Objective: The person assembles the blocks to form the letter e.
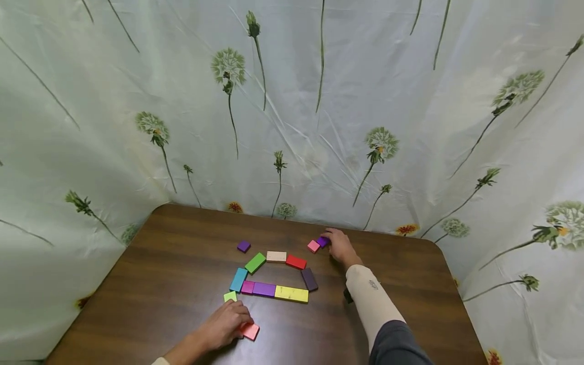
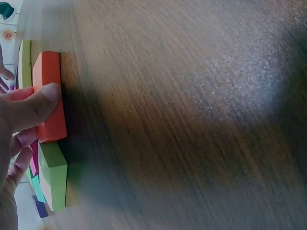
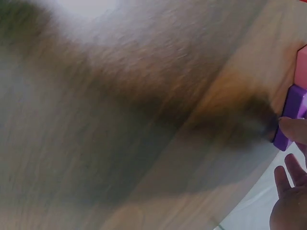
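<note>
Near the front of the table my left hand (image 1: 224, 325) pinches a salmon-coloured block (image 1: 250, 331). In the left wrist view, the thumb lies across this block (image 2: 52, 122), which looks orange-red there. Just beyond that hand lies a lime-green block (image 1: 230, 296). Toward the back edge, my right hand (image 1: 340, 247) holds a purple block (image 1: 323, 242) by its side. A pink block (image 1: 313, 246) sits against or very close to its left end. The right wrist view shows a thumb on the purple block (image 3: 290, 115), with other fingers partly out of frame.
Between the hands, an arch has blue (image 1: 239, 279), green (image 1: 255, 263), cream (image 1: 276, 257), red (image 1: 296, 261) and dark purple (image 1: 309, 279) blocks. Magenta (image 1: 248, 287), violet (image 1: 264, 289) and yellow (image 1: 291, 294) blocks form its base. Another purple block (image 1: 244, 246) lies behind. A flowered curtain (image 1: 310, 126) hangs beyond.
</note>
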Tool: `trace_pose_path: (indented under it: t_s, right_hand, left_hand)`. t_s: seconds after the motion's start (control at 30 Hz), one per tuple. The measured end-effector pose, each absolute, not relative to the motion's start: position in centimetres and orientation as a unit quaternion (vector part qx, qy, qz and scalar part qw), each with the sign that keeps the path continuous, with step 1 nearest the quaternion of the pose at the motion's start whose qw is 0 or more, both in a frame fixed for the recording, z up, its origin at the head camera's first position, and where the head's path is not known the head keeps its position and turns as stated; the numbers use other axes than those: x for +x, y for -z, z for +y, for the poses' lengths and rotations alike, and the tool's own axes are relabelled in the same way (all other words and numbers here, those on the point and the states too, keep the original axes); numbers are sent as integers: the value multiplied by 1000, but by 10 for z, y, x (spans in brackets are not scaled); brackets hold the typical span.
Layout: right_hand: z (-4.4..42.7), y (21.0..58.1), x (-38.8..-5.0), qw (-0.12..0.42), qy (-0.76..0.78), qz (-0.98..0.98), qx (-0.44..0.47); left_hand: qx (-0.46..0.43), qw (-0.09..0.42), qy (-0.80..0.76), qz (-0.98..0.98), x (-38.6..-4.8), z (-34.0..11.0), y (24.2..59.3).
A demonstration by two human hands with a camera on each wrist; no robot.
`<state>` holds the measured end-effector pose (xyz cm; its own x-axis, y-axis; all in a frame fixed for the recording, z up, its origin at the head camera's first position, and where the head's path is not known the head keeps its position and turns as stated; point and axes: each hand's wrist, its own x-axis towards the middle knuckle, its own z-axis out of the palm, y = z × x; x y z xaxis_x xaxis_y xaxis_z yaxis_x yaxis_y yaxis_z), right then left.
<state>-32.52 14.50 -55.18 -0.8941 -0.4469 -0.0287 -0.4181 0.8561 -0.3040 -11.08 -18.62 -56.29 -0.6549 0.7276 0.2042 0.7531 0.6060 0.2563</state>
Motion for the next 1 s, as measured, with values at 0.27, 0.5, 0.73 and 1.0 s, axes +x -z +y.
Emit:
trace_pose_path:
  t_s: [0.27,0.5,0.73,1.0]
  right_hand:
    - [157,550,-321,48,163,966,-193]
    - [163,552,-314,52,179,966,-181]
    - [174,552,-290,57,220,960,-166]
    - [181,548,-257,33,255,954,-155]
  left_hand:
    - [-427,56,156,-889,-112,-187,562]
    - [-427,56,153,-889,-111,-189,559]
    - [-420,32,151,-894,-109,-187,560]
    - [-404,10,155,-901,-112,-187,559]
